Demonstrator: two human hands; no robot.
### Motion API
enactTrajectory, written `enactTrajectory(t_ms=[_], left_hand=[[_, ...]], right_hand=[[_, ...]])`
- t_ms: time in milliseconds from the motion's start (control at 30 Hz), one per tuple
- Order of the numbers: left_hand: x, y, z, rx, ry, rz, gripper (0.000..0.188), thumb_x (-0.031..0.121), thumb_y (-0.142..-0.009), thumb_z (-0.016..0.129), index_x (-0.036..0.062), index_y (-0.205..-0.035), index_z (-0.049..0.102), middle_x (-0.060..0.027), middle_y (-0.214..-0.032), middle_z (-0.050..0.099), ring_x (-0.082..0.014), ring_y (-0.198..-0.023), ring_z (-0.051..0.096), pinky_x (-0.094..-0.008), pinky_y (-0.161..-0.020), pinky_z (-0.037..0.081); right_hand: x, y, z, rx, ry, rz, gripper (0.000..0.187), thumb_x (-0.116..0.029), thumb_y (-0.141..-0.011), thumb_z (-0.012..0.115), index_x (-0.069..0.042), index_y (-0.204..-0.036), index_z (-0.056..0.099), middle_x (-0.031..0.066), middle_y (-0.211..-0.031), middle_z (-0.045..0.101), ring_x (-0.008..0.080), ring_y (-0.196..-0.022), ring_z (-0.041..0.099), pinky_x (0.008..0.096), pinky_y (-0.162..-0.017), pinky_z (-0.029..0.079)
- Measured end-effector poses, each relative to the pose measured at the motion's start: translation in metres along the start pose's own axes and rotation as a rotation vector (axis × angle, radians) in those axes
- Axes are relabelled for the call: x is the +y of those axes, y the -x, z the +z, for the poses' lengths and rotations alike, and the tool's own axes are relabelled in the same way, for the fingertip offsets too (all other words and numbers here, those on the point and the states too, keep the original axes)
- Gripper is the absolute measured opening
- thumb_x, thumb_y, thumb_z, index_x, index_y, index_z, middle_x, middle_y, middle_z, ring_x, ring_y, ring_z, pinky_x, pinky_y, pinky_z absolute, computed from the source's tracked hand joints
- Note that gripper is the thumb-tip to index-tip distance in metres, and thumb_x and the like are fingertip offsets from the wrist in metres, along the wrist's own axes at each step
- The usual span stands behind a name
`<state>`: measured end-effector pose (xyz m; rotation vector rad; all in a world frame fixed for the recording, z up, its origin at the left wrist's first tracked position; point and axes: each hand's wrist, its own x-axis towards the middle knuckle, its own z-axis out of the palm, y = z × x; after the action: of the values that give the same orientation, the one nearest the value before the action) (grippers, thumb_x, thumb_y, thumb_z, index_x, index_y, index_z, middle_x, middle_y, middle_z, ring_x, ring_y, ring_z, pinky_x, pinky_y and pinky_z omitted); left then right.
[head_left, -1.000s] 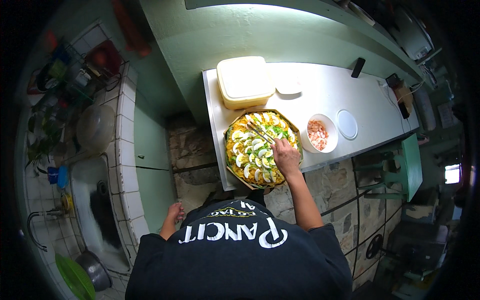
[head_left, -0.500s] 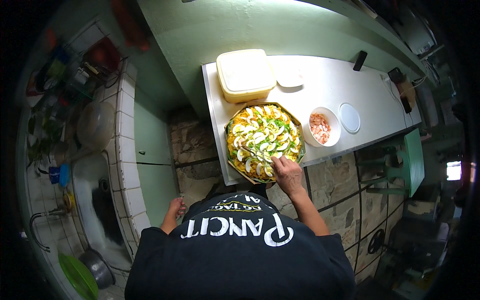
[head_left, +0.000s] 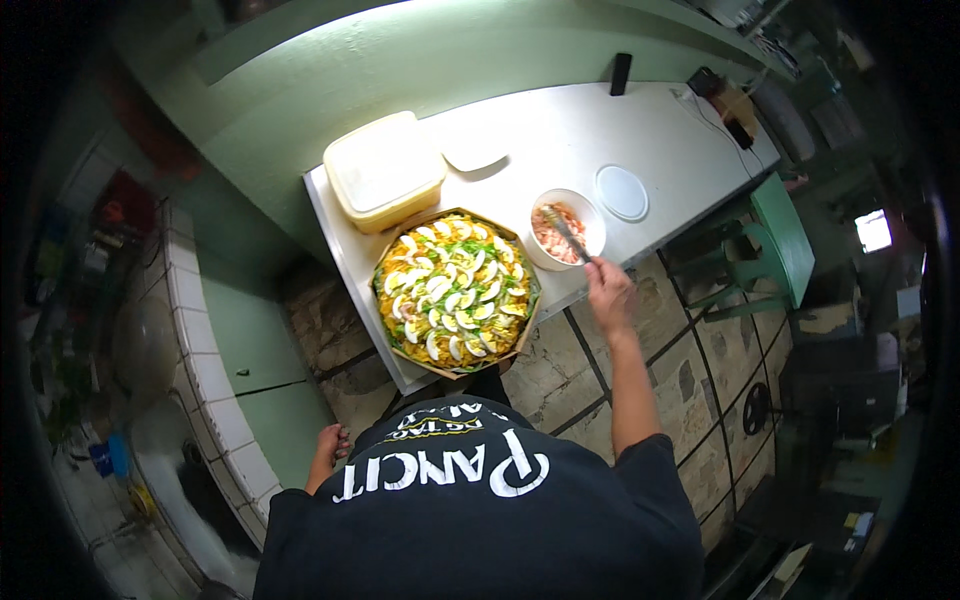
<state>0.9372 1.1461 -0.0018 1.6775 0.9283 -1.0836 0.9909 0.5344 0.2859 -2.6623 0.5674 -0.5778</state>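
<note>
My right hand (head_left: pixel 611 291) is closed on metal tongs (head_left: pixel 567 236), whose tips reach into a white round tub (head_left: pixel 595 246). Small pink pieces that look like shrimp (head_left: pixel 552 243) lie in the tub. Left of it, an octagonal tray (head_left: pixel 519 350) holds yellow-orange noodles topped with sliced boiled eggs (head_left: pixel 463 299) and chopped greens. My left hand (head_left: pixel 332 442) hangs low beside my body, away from the table, its fingers curled and nothing visible in them.
On the white table (head_left: pixel 480 200) stand a cream lidded container (head_left: pixel 385 168), a white plate (head_left: pixel 474 155), a round lid (head_left: pixel 622 193) and an upright black object (head_left: pixel 620 75). A green chair (head_left: pixel 780 240) stands at the right. A tiled sink counter (head_left: pixel 205 360) runs along the left.
My right hand and the tongs have moved right, from over the egg-topped noodles to the tub. The view has shifted, so the table sits further left. My left hand still hangs low.
</note>
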Motion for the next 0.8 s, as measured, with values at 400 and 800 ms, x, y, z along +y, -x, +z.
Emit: enactTrajectory(t_ms=[400, 800], left_hand=[[0.031, -0.001, 0.017, 0.024, 0.077, 0.046, 0.032, 0.037, -0.094, 0.052, 0.0182, -0.120, 0.054, -0.0004, -0.090, 0.060, -0.0169, -0.070, 0.059, -0.0378, -0.058, 0.047], [0.018, 0.017, 0.019, 0.038, -0.125, 0.030, 0.031, 0.035, -0.096, 0.048, 0.0178, -0.121, 0.054, -0.0008, -0.093, 0.059, -0.0186, -0.070, 0.058, -0.0411, -0.062, 0.046]], right_hand=[[0.047, -0.038, 0.011, -0.255, 0.443, 0.019, 0.019, -0.025, -0.089, 0.058, -0.008, -0.091, 0.064, 0.0127, -0.094, 0.064, 0.0369, -0.084, 0.064, 0.0466, -0.073, 0.052], [0.004, 0.024, -0.007, -0.279, -0.324, 0.196, 0.025, -0.026, -0.089, 0.060, -0.004, -0.096, 0.069, 0.0152, -0.090, 0.068, 0.0320, -0.082, 0.066, 0.0389, -0.072, 0.050]])
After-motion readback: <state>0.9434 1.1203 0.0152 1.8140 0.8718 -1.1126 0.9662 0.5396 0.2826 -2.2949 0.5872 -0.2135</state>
